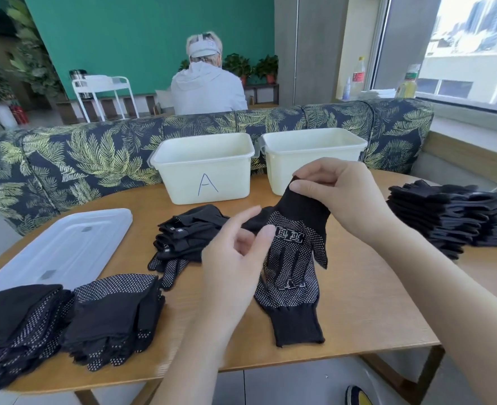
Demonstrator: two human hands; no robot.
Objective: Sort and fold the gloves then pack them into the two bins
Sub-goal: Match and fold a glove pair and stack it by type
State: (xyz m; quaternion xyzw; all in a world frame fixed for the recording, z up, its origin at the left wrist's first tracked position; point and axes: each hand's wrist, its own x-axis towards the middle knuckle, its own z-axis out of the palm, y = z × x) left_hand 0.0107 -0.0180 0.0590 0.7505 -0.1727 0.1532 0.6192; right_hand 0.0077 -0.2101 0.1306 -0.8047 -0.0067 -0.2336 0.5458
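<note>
Across the lower frame we see the wooden table (358, 323). At upper centre stand two cream bins: the bin marked A (203, 168) and the second bin (308, 153) to its right. A clear lid (63, 247) lies at left; a tall stack of black gloves (451, 214) at right; two folded piles (66, 320) at lower left. At centre our right hand (338, 194) pinches the cuff of a dotted black glove (294, 267); our left hand (235, 258) hovers beside it, fingers loosely curled, holding nothing.

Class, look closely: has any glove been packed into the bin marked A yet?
No. What shows of bin A holds no glove; the gloves lie on the table or in the hands.
</note>
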